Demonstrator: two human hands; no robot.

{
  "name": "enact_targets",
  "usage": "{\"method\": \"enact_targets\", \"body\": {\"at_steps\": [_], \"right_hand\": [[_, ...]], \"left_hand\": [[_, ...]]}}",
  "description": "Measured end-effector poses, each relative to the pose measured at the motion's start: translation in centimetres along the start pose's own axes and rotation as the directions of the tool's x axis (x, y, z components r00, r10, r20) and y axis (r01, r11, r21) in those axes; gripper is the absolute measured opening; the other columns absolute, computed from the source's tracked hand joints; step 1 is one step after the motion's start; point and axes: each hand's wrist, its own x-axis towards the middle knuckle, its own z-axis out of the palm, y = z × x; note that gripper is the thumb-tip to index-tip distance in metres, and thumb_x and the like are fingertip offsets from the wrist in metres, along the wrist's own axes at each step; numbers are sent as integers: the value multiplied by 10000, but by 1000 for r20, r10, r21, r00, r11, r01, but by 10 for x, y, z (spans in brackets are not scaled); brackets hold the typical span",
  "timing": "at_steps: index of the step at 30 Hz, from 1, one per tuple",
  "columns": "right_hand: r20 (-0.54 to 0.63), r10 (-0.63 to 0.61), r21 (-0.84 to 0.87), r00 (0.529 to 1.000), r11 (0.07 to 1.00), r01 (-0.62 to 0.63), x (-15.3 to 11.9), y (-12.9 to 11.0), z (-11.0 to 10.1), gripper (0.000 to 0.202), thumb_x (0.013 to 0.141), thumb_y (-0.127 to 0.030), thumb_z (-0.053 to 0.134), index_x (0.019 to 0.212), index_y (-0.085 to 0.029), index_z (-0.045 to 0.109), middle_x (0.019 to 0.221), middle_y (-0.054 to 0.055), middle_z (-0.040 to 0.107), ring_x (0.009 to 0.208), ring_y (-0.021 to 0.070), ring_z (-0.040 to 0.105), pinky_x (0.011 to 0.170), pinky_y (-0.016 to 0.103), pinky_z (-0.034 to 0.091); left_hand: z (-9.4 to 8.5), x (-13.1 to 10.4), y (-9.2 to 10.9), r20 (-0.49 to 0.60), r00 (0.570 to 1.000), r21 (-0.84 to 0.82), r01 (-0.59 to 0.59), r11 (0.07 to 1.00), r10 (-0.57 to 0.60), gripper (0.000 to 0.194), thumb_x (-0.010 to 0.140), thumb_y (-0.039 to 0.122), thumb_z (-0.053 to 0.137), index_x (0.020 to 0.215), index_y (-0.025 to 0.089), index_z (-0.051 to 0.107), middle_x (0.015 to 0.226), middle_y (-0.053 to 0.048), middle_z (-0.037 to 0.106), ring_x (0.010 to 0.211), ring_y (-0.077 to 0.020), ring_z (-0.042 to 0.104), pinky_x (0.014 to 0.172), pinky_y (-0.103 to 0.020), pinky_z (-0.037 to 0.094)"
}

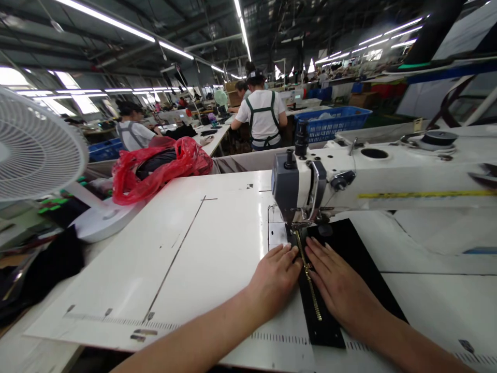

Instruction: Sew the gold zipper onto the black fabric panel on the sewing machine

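A long zipper (pixel 309 285) with gold metal teeth and black tape runs toward me from the needle area of a white and grey sewing machine (pixel 298 181). Beside and partly under it lies a black fabric panel (pixel 363 254) on the white table. My left hand (pixel 274 277) is palm down at the zipper's left edge, its fingers bent and closed on the tape by the presser foot (pixel 298 226). To the right of the teeth, my right hand (pixel 344 282) lies flat on the black material, fingers stretched out. The needle tip is hard to make out.
A white fan (pixel 39 147) and a red plastic bag (pixel 163 166) with dark contents stand at the left. Ruler marks line the table's (pixel 221 248) front edge. Behind the machine are a blue basket (pixel 337 122) and a seated co-worker (pixel 262 111).
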Motion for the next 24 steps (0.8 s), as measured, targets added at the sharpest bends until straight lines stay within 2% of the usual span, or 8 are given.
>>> {"method": "enact_targets", "body": {"at_steps": [11, 24], "right_hand": [[49, 63, 41, 997, 997, -65, 13, 3, 1, 411, 905, -173, 337, 1212, 26, 525, 1285, 233, 494, 1216, 290, 454, 1001, 482, 408], [-20, 45, 10, 999, 999, -45, 25, 14, 8, 402, 902, -176, 346, 1185, 36, 537, 1210, 230, 562, 1117, 294, 541, 951, 474, 455]], "left_hand": [[3, 8, -14, -9, 1000, -30, 4, 1000, -4, 238, 907, 149, 411, 1027, 114, 613, 1105, -136, 646, 1041, -230, 608, 914, -413, 516], [3, 13, -23, -15, 1000, -97, -11, 995, 9, 204, 892, 129, 447, 1021, 78, 596, 1042, -129, 655, 1018, -208, 608, 948, -383, 497]]}}
